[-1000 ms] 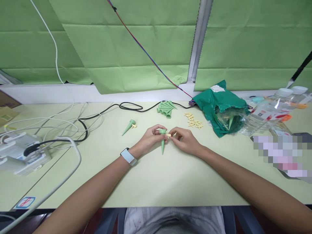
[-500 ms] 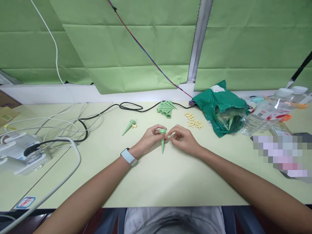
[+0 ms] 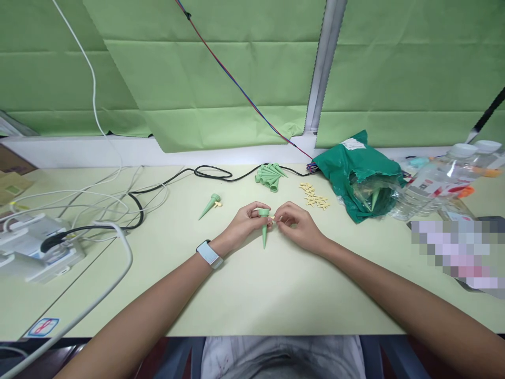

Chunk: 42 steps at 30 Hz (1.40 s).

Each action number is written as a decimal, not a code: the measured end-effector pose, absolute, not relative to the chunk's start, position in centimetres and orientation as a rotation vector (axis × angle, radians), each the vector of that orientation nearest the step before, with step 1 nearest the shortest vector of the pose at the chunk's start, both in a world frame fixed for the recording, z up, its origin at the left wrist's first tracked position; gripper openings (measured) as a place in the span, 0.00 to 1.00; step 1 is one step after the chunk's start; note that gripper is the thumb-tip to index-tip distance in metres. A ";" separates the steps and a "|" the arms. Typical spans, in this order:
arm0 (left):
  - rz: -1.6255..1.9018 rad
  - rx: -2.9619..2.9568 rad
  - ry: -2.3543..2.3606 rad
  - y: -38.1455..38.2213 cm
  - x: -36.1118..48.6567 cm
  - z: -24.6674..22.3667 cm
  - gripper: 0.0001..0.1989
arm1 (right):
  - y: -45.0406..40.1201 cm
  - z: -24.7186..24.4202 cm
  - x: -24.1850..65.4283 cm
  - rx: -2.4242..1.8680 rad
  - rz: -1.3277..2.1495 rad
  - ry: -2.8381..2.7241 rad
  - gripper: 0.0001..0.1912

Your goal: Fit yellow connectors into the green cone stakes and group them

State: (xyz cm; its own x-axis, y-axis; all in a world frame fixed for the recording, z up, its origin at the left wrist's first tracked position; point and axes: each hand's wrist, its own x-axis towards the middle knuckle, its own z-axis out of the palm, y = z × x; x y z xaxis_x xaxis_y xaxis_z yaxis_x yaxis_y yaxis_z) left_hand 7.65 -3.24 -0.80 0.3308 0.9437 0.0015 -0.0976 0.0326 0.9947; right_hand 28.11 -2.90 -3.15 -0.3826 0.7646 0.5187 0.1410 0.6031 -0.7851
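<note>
Upright with its tip down, a green plant watering spike (image 3: 264,238) is gripped near its cap by my left hand (image 3: 244,225). On the spike's right side is a small yellow valve (image 3: 272,217), which the fingertips of my right hand (image 3: 296,225) pinch. Fingers partly cover the valve, so I cannot tell how far it sits in the spike. Left of my hands, another green spike (image 3: 208,207) lies on the table with a yellow valve (image 3: 218,204) at its side. Beyond my hands are a pile of green spikes (image 3: 270,177) and several loose yellow valves (image 3: 316,200).
A torn green bag (image 3: 347,173) with more spikes inside lies at the back right, beside clear water bottles (image 3: 437,179). White cables and a power strip (image 3: 59,247) take up the left side. A black cable (image 3: 173,181) runs along the back.
My right fingertips have shifted slightly right, and more of the yellow valve shows between the hands. The left hand keeps its hold on the spike.
</note>
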 end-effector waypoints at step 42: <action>0.986 1.134 0.934 -3.4 7.8 -0.1 0.19 | 10.3 -2.4 38.5 -1.994 0.080 -1.675 0.09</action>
